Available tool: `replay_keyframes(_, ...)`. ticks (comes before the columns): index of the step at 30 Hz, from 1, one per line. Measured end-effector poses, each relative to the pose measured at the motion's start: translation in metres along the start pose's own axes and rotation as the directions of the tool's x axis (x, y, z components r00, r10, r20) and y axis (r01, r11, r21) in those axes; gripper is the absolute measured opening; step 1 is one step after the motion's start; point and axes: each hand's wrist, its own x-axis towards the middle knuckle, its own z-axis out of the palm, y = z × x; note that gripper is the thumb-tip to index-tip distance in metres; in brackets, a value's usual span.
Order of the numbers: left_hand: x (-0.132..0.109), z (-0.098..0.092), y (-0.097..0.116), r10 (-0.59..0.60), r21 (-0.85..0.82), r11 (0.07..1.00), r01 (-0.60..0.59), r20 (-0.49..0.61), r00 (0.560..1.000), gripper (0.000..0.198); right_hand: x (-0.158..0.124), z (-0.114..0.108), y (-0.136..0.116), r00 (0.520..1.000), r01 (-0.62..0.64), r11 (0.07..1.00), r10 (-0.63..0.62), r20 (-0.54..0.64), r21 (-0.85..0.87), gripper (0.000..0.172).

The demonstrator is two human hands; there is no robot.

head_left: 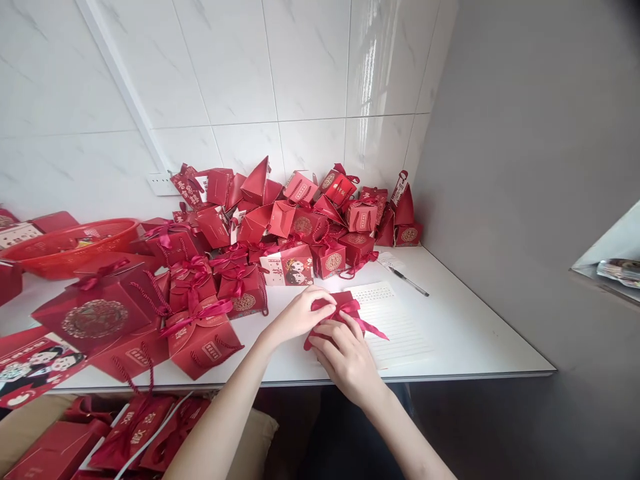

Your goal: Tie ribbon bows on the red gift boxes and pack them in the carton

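Head view: both hands pinch red ribbon [350, 310].

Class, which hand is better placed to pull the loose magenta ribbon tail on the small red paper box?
Likely right hand: the tail lies beside it; left hand pinches the bow.

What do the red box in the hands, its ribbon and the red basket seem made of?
Red box: likely matte card, with sharp folded edges. Ribbon: probably satin fabric, slightly shiny, limp tails. Red basket: apparently glossy plastic mesh.
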Motion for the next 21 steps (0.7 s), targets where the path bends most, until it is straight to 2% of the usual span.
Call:
replay_keyframes(7, -0.001, 0.004, 0.001, -0.015, -0.012, 1.000, 0.015, 0.015, 1.000, 0.016, 0.002, -0.002, 0.002, 0.995, 0.029, 0.997, -0.021, -0.098, 0.078, 0.014)
replay_keyframes(14, -0.001, 0.010, 0.001, -0.086, -0.085, 0.992, 0.088, 0.023, 0.996, 0.003, 0.002, -0.003, 0.001, 0.995, -0.006, 0.988, 0.021, -0.094, 0.157, 0.011)
replay_keyframes(21, 0.000, 0.015, -0.002, -0.115, -0.106, 0.988, 0.113, -0.012, 0.993, 0.004, 0.000, -0.003, 0.000, 0.993, -0.005, 0.980, 0.028, -0.115, 0.199, 0.010)
